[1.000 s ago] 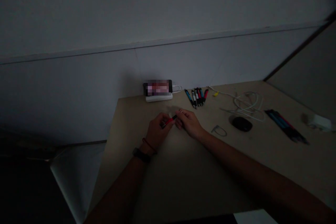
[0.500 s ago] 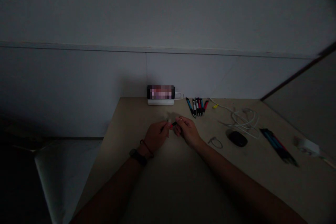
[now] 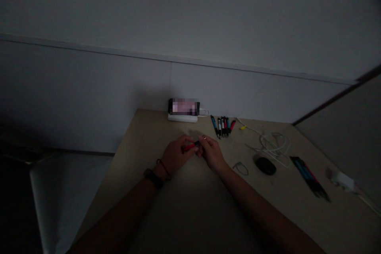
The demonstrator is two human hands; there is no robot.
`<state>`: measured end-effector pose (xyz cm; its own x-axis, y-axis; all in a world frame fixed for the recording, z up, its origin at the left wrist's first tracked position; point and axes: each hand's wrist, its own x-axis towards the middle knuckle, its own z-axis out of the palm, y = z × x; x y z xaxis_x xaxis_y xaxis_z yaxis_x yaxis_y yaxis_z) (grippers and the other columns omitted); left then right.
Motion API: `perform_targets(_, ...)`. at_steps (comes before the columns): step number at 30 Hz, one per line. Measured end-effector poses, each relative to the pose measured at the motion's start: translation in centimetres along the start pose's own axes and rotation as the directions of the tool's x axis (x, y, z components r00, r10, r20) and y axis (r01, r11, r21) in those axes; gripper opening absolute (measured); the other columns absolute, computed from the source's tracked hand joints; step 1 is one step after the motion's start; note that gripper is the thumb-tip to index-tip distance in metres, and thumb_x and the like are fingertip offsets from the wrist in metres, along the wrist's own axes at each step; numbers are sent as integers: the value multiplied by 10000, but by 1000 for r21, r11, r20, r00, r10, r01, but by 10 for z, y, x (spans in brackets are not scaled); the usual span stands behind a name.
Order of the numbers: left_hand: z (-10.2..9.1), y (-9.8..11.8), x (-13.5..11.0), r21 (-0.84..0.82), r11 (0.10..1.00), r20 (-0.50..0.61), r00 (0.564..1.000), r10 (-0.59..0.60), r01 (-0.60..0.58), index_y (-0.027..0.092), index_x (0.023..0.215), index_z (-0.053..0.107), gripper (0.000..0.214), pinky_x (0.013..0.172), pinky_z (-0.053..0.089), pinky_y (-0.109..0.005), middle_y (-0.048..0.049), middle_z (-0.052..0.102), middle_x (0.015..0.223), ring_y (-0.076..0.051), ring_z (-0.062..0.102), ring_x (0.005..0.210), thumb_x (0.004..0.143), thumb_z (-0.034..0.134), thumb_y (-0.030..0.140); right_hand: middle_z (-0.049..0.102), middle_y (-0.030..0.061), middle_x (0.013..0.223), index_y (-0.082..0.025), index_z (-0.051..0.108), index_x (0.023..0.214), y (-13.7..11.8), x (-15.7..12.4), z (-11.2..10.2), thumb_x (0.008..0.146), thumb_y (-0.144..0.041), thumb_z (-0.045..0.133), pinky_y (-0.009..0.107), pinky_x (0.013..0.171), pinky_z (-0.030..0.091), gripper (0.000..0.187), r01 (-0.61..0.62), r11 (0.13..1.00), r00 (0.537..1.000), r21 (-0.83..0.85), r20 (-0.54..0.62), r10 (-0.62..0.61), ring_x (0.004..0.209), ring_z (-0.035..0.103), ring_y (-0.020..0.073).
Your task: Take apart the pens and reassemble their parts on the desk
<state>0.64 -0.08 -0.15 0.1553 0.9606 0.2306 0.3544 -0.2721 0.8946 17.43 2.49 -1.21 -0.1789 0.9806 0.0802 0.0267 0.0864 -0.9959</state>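
A red and black pen (image 3: 189,147) is held between my two hands above the middle of the desk (image 3: 178,206). My left hand (image 3: 176,154) has its fingers closed around the red end. At the black end, my right hand (image 3: 212,151) pinches with thumb and fingers. Beyond the hands, a row of several pens (image 3: 223,127) in blue, white and red lies near the wall. More pens or pen parts (image 3: 309,178), blue, red and black, lie in a bunch at the right.
A phone (image 3: 183,107) leans on a white block (image 3: 182,118) by the wall. To the right lie a white cable (image 3: 275,147), a black mouse (image 3: 266,165), a small grey cable loop (image 3: 241,168) and a white adapter (image 3: 343,181).
The red barrel, mostly hidden before, now shows lined up with the black part between my hands. My hands have come closer together. The view has tilted slightly.
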Motion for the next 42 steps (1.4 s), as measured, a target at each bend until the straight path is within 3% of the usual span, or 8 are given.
perform_targets(3, 1, -2, 0, -22, 1000, -1, 1000, 7, -7, 202, 943, 631, 211, 664, 466, -266, 0, 699, 775, -157, 645, 702, 849, 682, 384, 533, -25, 468, -223, 510, 586, 0, 0, 0, 886, -655, 609, 277, 500, 368, 535, -3, 1000, 1000, 7, 0, 3, 435, 474, 127)
perform_targets(9, -2, 2, 0, 13, 1000, 13, 1000, -15, 15, 198, 868, 663, 196, 625, 441, -263, -2, 681, 729, -150, 595, 661, 891, 615, 386, 523, -28, 477, -231, 505, 602, -3, -1, 1, 894, -649, 595, 291, 516, 377, 519, -6, 1000, 1000, 21, 28, 5, 450, 486, 141)
perform_targets(18, -5, 8, -1, 42, 999, 56, 998, 2, -5, 192, 698, 601, 386, 617, 387, -280, 3, 625, 627, -152, 565, 607, 975, 453, 416, 531, -37, 504, -228, 509, 635, -1, 0, 1, 871, -643, 635, 284, 514, 390, 494, -11, 997, 999, 72, 53, 7, 453, 496, 136)
perform_targets(29, -4, 7, -2, 89, 996, 90, 996, 13, -21, 194, 658, 577, 465, 633, 377, -284, 4, 612, 602, -152, 572, 593, 1012, 371, 412, 546, -11, 469, -216, 541, 561, -4, -1, 2, 883, -694, 591, 287, 538, 411, 579, 10, 1000, 998, -3, 69, -10, 455, 503, 134)
perform_targets(42, -4, 6, -2, 115, 993, 112, 994, -2, -11, 186, 668, 593, 488, 636, 364, -283, 3, 622, 618, -146, 570, 602, 1023, 354, 420, 517, -31, 448, -214, 537, 555, -4, 0, 2, 876, -654, 638, 274, 502, 377, 553, 26, 1000, 998, -2, 64, -25, 437, 489, 124)
